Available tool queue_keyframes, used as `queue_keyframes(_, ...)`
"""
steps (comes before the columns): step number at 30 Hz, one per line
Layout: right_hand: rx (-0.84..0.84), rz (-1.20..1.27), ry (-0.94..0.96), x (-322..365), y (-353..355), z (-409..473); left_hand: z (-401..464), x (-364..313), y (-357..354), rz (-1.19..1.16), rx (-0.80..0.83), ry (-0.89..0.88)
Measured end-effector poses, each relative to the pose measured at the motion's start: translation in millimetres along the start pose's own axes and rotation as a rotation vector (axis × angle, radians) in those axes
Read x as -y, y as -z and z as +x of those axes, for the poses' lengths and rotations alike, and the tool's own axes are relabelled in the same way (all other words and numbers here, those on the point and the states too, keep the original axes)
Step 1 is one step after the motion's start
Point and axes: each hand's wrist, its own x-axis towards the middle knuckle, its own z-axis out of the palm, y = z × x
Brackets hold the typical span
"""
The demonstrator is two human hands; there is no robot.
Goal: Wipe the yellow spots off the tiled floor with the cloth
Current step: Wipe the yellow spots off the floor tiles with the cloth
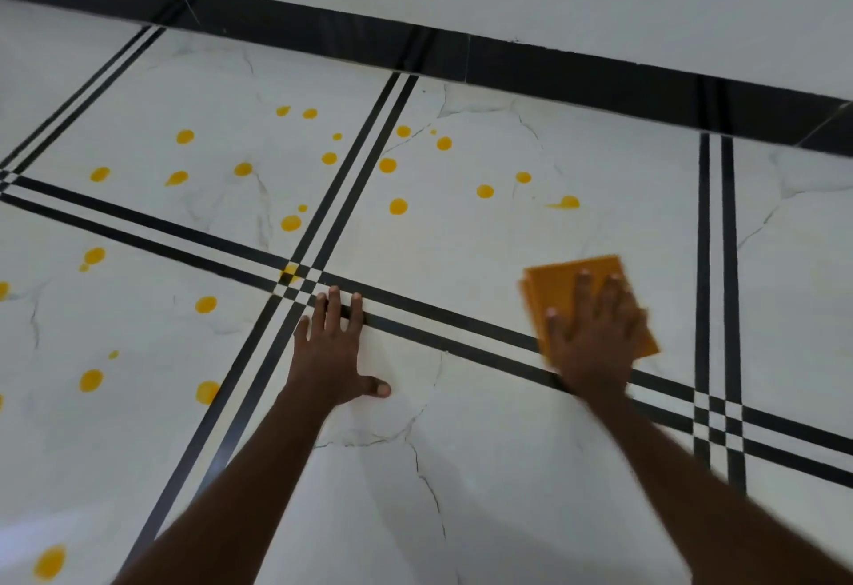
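Left hand [334, 353] flat on floor [507, 469]; right hand [593, 335], grip open, presses cloth [549, 282] near yellow spots [398, 206].

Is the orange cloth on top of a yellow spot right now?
No, the cloth under the right hand lies on bare white tile and a black stripe; the nearest yellow spot is apart from it.
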Motion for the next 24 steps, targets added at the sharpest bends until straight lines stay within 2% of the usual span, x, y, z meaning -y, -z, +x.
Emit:
queue_keyframes(2,-0.008,0.042,-0.155,-14,7,39,1,1,0,0.025,-0.010,-0.001)
queue_keyframes(4,-0.043,0.114,-0.286,14,3,62,3,0,-1,0.043,-0.006,-0.001)
queue_keyframes(5,-0.071,0.118,-0.277,36,-3,61,2,-2,-1,0.045,-0.003,0.000)
queue_keyframes(8,-0.084,0.074,0.057,110,-18,4,2,-3,9,0.028,-0.004,-0.001)
queue_keyframes(10,0.025,0.079,0.226,124,-17,-60,14,-8,21,-0.039,-0.002,-0.027)
queue_keyframes(13,0.036,0.081,0.220,76,-8,-93,40,-19,41,-0.026,0.024,-0.110)
queue_keyframes(17,0.015,0.064,-0.187,-4,5,2,54,-28,37,0.032,0.012,-0.121)
queue_keyframes(19,0.008,0.107,-0.286,-13,13,75,55,-27,32,0.052,-0.005,-0.117)
queue_keyframes(21,0.030,0.138,-0.251,10,13,135,56,-24,30,0.059,-0.003,-0.118)
queue_keyframes(24,0.065,0.092,0.011,84,-9,167,59,-24,29,0.035,0.003,-0.109)
